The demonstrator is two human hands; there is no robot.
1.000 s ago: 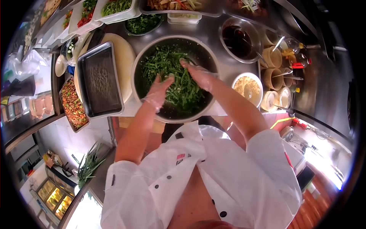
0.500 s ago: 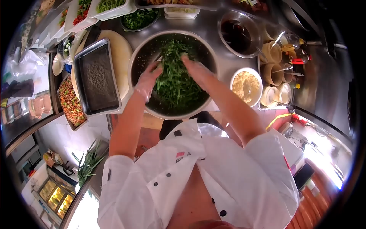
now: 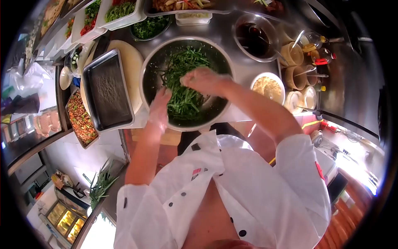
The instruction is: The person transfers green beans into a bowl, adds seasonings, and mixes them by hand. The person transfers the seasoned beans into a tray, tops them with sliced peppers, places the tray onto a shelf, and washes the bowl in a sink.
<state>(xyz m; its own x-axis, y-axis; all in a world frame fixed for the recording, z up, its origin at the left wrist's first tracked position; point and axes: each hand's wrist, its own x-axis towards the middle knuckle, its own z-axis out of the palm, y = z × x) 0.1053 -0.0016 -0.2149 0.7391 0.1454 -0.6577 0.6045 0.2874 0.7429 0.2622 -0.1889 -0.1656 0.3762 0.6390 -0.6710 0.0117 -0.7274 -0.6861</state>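
Note:
A large metal bowl [image 3: 148, 74] stands at the counter's front edge, holding a heap of shredded dark green leaves [image 3: 186, 101]. My left hand [image 3: 159, 107], in a clear plastic glove, reaches over the bowl's left rim with its fingers stretched out beside the heap. My right hand [image 3: 203, 81], also gloved, is over the middle of the leaves with its fingers curled in and slightly blurred. Whatever those curled fingers hold is hidden from view.
On the left are a dark metal tray [image 3: 105, 89] on a round board [image 3: 132, 70] and a tray of diced mix [image 3: 81, 114]. To the right are a white bowl of pale crumbs [image 3: 269, 87], a bowl of dark liquid [image 3: 253, 43] and several tubs [image 3: 295, 79]. Vegetable containers [image 3: 120, 14] line the back.
My right hand has moved left and down over the leaves, its fingers curling in. My left hand has slid down and outward towards the rim. The leaves lie lower and more spread.

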